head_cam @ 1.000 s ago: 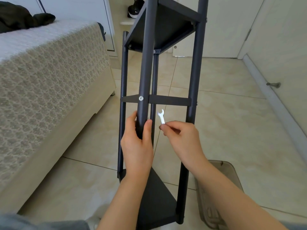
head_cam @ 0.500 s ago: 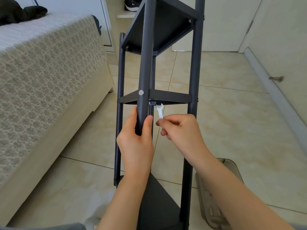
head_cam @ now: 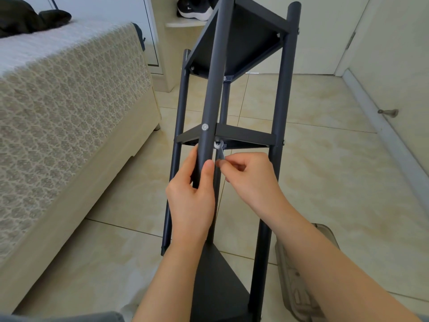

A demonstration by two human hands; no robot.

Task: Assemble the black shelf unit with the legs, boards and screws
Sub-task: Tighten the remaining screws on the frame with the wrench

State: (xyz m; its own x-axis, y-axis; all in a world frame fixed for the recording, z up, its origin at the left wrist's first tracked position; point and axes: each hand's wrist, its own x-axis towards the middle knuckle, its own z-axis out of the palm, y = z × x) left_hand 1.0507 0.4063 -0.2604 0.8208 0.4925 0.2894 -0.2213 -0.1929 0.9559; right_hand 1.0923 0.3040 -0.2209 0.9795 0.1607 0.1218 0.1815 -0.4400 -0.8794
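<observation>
The black shelf unit lies tilted away from me, with three boards fixed between its tube legs. My left hand grips the nearest leg just below the middle board. A silver screw head shows on that leg at the board. My right hand pinches a small silver wrench, whose open jaw sits at the fastener under the middle board, right beside the leg. The nearest board is between my forearms.
A bed with a patterned cover runs along the left. A beige slipper lies on the tile floor at the lower right. A door stop sticks out of the right wall. Black shoes sit on a ledge at the back.
My right hand has carried the wrench up and left, from free air below the middle board onto the fastener under it. My left hand keeps its grip on the leg.
</observation>
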